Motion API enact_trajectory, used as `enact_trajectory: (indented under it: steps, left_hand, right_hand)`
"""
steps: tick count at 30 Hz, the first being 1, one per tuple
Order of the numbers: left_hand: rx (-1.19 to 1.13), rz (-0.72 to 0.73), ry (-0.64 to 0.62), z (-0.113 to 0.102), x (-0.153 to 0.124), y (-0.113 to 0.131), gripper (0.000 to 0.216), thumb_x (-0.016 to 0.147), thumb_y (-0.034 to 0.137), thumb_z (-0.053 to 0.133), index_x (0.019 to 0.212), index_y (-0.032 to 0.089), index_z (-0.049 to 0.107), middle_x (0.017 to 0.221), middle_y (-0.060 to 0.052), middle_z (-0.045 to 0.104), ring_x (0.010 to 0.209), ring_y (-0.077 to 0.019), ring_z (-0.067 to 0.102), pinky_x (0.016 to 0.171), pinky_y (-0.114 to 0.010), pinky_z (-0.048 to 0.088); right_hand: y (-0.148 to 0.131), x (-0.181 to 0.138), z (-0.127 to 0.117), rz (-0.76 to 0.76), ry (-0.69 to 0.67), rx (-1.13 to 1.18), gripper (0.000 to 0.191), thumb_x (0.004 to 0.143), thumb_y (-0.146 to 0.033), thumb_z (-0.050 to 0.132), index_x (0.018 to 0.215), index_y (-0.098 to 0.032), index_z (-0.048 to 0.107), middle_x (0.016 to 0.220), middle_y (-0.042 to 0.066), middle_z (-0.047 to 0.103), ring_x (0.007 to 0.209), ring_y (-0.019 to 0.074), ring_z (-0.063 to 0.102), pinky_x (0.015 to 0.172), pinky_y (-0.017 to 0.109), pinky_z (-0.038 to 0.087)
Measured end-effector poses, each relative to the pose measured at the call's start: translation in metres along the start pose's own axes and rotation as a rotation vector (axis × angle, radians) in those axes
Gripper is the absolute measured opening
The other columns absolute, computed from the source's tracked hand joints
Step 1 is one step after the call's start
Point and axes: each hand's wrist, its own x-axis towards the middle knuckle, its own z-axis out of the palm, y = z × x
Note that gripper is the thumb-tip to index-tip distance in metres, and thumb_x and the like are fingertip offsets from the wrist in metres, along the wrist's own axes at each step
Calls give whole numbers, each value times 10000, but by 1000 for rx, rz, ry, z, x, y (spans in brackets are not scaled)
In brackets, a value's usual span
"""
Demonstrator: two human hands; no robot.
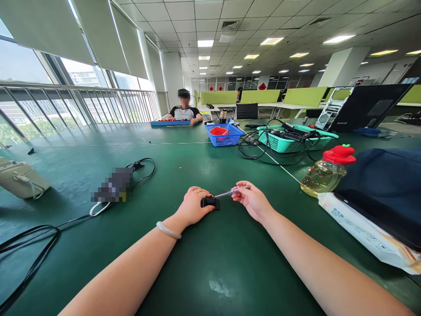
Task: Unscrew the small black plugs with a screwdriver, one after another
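A small black part (211,202) lies on the green table (204,263) in front of me. My left hand (193,205) is closed over it and presses it down; a pale bangle sits on that wrist. My right hand (252,201) pinches the clear handle of a thin screwdriver (229,192). Its metal tip points left and touches the top of the black part.
A bottle with a red cap (325,171), a dark bag (384,184) and a white packet (365,230) lie at the right. Farther back stand a blue basket (223,134) and a teal basket with cables (289,139). Black cables (33,245) run at the left. A person (184,112) sits at the far end.
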Motion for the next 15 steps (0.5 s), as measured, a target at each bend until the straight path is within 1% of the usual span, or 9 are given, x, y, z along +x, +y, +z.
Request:
enact_trajectory:
  steps: [4,9,15]
  left_hand:
    - [4,0,0,0,0,1,299,753,319,759,1038,235,732,1144,-41,721,1204,-297,521,1085,-458,407]
    - [7,0,-3,-1,0,2,291,757,327,755,1032,235,731,1144,-42,722,1204,-299,523,1089,-457,403]
    - [11,-13,2,-1,0,2,292,759,339,748,1032,237,728,1134,-43,722,1201,-306,523,1080,-467,412]
  right_hand:
    - [2,1,0,25,-16,-14,292,648,-280,832,807,-202,600,737,8,719,593,118,634,637,277,532]
    - [1,1,-1,-24,-9,-37,294,653,-304,825,799,-203,590,745,12,710,594,121,628,632,284,527]
    - [-2,-1,0,-67,-29,-83,354,624,-376,846,775,-207,574,737,7,701,599,127,618,626,294,522]
